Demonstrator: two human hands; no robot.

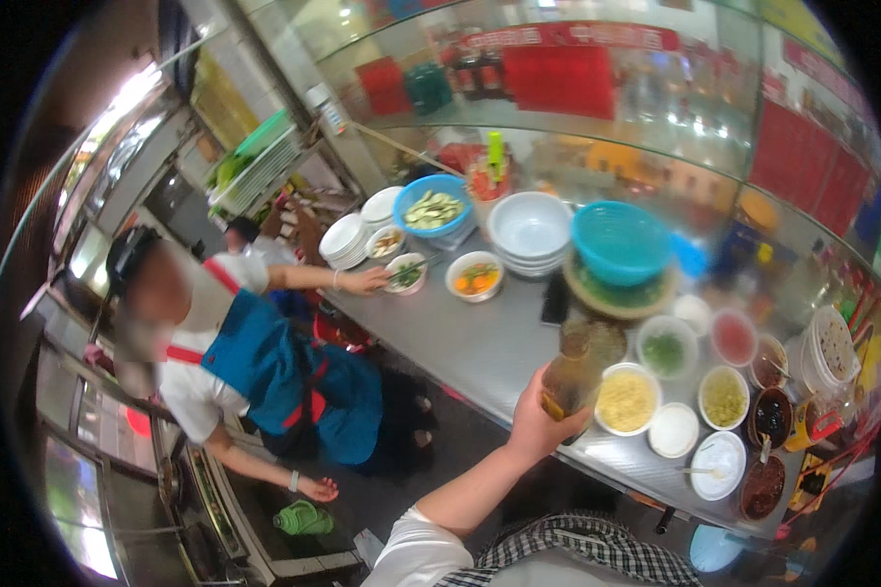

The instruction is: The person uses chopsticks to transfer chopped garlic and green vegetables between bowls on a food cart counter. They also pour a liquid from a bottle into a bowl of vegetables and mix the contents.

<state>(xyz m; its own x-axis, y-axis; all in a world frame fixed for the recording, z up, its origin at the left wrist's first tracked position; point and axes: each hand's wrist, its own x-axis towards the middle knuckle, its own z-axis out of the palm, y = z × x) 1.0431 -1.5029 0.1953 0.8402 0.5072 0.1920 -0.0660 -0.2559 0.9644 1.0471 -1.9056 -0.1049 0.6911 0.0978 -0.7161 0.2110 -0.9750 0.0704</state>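
My left hand [542, 420] is closed around a brownish see-through bottle [571, 378], which is blurred and held above the table's front edge. Just right of it stand a white tub of chopped pale yellow seasoning [626, 400] and a tub of chopped green herbs [663, 351]. A dark phone-like slab [555, 299] lies behind the bottle. Farther left along the metal table [440, 330] is a white bowl with egg yolks and chopped greens [476, 278]. My right hand is out of view.
A co-worker in a blue apron [257, 367] stands at the left, one hand [367, 282] at a small bowl of greens [407, 274]. Stacked white bowls [530, 227], a turquoise basin [622, 242] and a blue basket of sliced vegetables [433, 208] line the back. Seasoning containers [769, 420] crowd the right.
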